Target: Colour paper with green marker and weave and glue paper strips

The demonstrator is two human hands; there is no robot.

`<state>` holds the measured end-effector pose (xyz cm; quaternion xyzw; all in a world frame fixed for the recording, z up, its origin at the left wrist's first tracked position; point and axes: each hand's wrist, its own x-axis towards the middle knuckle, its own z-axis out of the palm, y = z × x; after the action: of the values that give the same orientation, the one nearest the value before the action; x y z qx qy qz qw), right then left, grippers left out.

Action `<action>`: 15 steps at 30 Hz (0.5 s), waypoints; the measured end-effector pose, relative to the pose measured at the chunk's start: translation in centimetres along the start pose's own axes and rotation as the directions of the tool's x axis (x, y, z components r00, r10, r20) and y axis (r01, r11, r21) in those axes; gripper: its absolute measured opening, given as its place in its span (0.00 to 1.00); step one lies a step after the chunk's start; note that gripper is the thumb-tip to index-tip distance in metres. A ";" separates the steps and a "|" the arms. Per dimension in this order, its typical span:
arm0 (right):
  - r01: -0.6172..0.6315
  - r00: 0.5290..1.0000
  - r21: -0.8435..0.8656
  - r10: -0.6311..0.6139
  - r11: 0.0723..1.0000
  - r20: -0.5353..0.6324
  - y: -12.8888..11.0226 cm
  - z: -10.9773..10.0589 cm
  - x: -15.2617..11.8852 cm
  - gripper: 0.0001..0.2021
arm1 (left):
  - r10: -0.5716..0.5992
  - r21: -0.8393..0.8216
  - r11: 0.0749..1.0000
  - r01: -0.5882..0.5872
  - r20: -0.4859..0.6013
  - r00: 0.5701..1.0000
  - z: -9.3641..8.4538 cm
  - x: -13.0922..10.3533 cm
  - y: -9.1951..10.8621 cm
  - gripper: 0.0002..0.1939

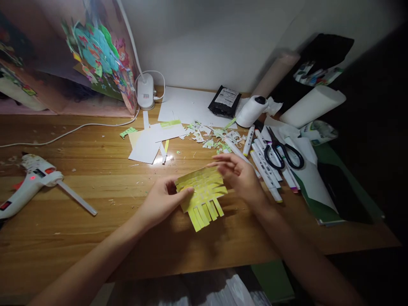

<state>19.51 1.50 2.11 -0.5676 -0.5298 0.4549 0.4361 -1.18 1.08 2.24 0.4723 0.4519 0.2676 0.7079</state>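
A yellow woven paper piece [200, 187] is held up over the wooden table. Its strips cross in a weave, and several loose strip ends hang from its lower edge and stick out on the right. My left hand [164, 197] is closed on its left side, thumb on top and fingers behind. By the upper right corner is my right hand [239, 176], its fingers stretched out and slightly bent, apart from one another. Whether its fingertips touch the paper I cannot tell.
A glue gun [41, 178] with a lit red light lies at left. Green-white paper scraps [210, 134] and white sheets [146, 144] lie behind my hands. On the right are markers [266, 170], black-handled scissors [282, 153] and a white roll [251, 111]. A power strip [146, 91] stands by the wall.
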 end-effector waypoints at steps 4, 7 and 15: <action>0.030 0.999 -0.159 -0.023 0.987 0.049 0.0 1.0 -0.8 0.13 | 0.003 0.014 1.000 -0.004 0.062 0.998 0.5 -0.1 -0.3 0.17; -0.073 0.993 -0.081 0.079 0.994 0.082 -0.1 0.8 -0.8 0.10 | -0.011 0.018 1.000 0.010 0.072 0.997 0.4 -0.1 -0.3 0.16; -0.064 0.997 -0.035 0.066 0.997 0.047 -0.1 -0.8 0.3 0.07 | -0.023 0.052 0.998 0.021 0.040 0.999 -0.4 0.2 -0.4 0.17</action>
<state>20.26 1.84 2.37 -0.5805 -0.5288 0.4738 0.3986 -1.47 1.23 1.79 0.4905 0.4494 0.2385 0.7075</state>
